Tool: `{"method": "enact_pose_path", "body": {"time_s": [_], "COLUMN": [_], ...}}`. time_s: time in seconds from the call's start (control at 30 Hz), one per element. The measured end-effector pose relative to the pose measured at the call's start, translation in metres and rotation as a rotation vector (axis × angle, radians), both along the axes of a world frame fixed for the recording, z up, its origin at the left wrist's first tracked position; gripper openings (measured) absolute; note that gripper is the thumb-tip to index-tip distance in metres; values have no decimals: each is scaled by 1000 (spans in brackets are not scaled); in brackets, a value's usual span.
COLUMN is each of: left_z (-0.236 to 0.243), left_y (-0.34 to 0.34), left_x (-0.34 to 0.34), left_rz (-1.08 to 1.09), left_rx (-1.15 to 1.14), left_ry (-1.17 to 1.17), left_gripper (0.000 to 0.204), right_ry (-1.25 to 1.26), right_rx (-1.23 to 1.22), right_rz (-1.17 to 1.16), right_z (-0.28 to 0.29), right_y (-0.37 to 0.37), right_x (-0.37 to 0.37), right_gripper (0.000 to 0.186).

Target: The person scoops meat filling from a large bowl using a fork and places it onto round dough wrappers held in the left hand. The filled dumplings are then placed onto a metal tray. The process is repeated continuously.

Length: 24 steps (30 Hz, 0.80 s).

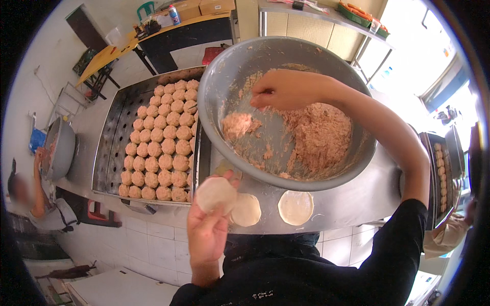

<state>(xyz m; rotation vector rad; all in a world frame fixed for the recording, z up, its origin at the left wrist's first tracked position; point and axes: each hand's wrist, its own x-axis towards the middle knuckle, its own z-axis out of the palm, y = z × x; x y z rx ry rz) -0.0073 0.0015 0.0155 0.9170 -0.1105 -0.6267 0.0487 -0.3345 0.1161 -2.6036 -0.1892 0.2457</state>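
A thin round dough wrapper (217, 195) lies in my left hand (208, 232), the thumb across its lower edge, beside the tray. My right hand (283, 89) reaches into a big grey basin (286, 176) with curled fingers; the back of the hand hides whatever they hold. Pinkish minced filling (321, 137) is heaped on the basin's right side. A separate clump of filling (236, 125) sits by its left wall, below my right fingertips. Two piles of round wrappers, one at the left (246, 210) and one at the right (296, 207), rest on the steel table's near edge.
A perforated metal tray (109, 148) left of the basin holds rows of filled dumplings (161, 143). At far left a person works at another grey basin (60, 150). On the right, another tray (434, 176) of dumplings stands near a second person's arm.
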Motion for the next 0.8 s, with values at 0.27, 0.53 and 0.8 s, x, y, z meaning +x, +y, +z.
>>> {"method": "enact_pose_path", "body": {"time_s": [0.27,0.53,0.8], "left_z": [47,68,40], "left_y": [-5,-40,-30], "left_x": [24,7,-9], "left_rz": [2,-248,-278], "left_rx": [-210,-400,-488], "left_ry": [-176,-96,54], "left_gripper": [70,76,78], "right_ry": [-318,-732,-813], "right_rx": [117,-14,-453], "right_rz": [-188,-173,-57], "right_z": [55,19,-9], "right_y": [27,101,119], "right_x": [-80,-139,-167], "right_gripper": [27,23,41]}}
